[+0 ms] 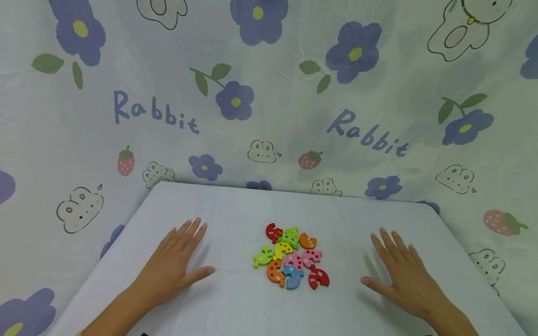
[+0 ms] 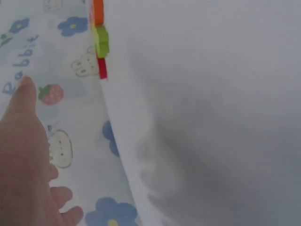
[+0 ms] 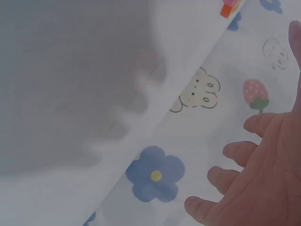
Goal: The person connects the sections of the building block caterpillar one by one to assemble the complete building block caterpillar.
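A cluster of small painted puzzle pieces lies mid-table in the head view. Among them are a green piece with a face (image 1: 289, 238), a red piece (image 1: 318, 277), a blue piece (image 1: 293, 278), an orange piece (image 1: 275, 272) and a yellow piece (image 1: 283, 251); several bear numbers. To the left of the cluster is my left hand (image 1: 170, 266), fingers straight and thumb spread, holding nothing. My right hand (image 1: 405, 275) is on the other side, likewise spread and holding nothing. Both hands are apart from the pieces, their shadows falling on the table.
The white table (image 1: 227, 308) has its far edge close to a hanging cloth (image 1: 277, 121) printed with flowers, rabbits and strawberries. In the left wrist view, a few pieces (image 2: 101, 42) show at the table's edge.
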Motion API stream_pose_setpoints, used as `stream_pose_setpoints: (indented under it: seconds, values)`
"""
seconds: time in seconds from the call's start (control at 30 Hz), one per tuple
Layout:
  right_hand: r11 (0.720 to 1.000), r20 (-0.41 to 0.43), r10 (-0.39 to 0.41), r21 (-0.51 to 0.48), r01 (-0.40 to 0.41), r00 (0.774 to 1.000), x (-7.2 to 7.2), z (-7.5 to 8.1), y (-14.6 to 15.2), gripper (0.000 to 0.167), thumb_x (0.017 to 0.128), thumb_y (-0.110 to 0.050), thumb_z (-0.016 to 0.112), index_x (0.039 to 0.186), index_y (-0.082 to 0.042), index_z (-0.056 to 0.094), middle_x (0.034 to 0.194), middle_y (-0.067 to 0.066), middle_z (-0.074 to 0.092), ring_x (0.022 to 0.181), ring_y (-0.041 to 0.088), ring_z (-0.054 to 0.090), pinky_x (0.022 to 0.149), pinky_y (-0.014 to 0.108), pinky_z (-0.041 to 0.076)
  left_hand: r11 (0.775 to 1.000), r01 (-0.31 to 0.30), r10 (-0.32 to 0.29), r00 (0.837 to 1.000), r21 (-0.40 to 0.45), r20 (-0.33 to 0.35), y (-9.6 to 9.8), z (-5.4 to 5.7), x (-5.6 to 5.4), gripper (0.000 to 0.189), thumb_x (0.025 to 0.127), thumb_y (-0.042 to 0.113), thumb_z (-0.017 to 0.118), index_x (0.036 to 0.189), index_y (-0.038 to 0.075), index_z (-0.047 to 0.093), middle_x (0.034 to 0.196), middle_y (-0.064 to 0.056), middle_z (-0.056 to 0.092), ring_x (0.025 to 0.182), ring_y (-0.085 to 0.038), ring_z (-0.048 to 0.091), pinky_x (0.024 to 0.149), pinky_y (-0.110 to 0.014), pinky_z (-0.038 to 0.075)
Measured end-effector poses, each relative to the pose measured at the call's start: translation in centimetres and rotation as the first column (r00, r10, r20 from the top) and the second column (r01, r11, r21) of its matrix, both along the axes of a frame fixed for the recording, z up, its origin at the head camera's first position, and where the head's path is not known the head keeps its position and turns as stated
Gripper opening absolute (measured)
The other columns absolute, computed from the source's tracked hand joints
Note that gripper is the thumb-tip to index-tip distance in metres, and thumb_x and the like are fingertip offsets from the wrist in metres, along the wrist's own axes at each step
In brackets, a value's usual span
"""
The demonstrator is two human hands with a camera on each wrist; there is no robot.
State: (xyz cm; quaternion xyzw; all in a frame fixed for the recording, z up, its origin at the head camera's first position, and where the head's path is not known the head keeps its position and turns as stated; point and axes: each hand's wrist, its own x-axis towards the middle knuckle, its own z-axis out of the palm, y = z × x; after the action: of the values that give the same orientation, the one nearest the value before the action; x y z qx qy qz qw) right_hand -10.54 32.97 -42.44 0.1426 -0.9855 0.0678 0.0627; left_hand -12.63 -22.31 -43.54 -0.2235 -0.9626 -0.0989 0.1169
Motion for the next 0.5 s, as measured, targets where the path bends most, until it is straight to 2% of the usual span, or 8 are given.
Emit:
stream_pose_setpoints:
  seconds: [0.1, 0.27, 0.37, 0.5]
  values:
    - [1.000, 0.007, 0.009, -0.010, -0.008, 1.000, 0.0, 0.1, -0.3, 0.105, 0.092, -0.070, 0.066, 0.168, -0.013, 0.022, 0.173, 0.019, 0.015, 0.158, 0.044, 0.005, 0.122, 0.058, -0.015, 1.000, 0.004, -0.004, 1.000, 0.003, 0.030, 0.7, 0.1, -0.3, 0.102, 0.095, 0.076, 0.053, 0.168, 0.012, 0.021, 0.173, -0.012, 0.019, 0.157, -0.036, 0.019, 0.128, -0.050, 0.009]
    - [1.000, 0.037, 0.012, -0.023, -0.011, 0.999, -0.1, 0.3, -1.1, 0.103, 0.091, -0.072, 0.065, 0.167, -0.014, 0.028, 0.171, 0.018, 0.021, 0.157, 0.044, 0.011, 0.125, 0.056, -0.010, 0.999, 0.034, -0.034, 0.999, 0.017, 0.032, 2.3, 0.3, -1.0, 0.101, 0.096, 0.075, 0.054, 0.166, 0.008, 0.027, 0.172, -0.012, 0.025, 0.157, -0.035, 0.023, 0.125, -0.056, 0.018]
    - [0.999, 0.047, 0.018, -0.028, -0.017, 0.999, -0.1, 0.5, -1.7, 0.102, 0.090, -0.073, 0.066, 0.165, -0.014, 0.033, 0.170, 0.018, 0.025, 0.157, 0.044, 0.014, 0.125, 0.059, -0.004, 0.998, 0.060, -0.061, 0.998, 0.024, 0.036, 3.5, 0.3, -1.5, 0.100, 0.096, 0.075, 0.054, 0.164, 0.005, 0.032, 0.170, -0.012, 0.029, 0.155, -0.035, 0.026, 0.123, -0.057, 0.023]
    - [1.000, 0.053, 0.025, -0.010, -0.025, 0.998, -0.2, 1.0, -2.8, 0.101, 0.087, -0.073, 0.069, 0.162, -0.013, 0.040, 0.168, 0.018, 0.030, 0.154, 0.045, 0.020, 0.123, 0.066, 0.011, 0.995, 0.097, -0.097, 0.993, 0.009, 0.069, 5.3, 0.3, -2.2, 0.094, 0.096, 0.072, 0.057, 0.160, 0.005, 0.041, 0.168, -0.013, 0.034, 0.155, -0.036, 0.029, 0.123, -0.057, 0.025]
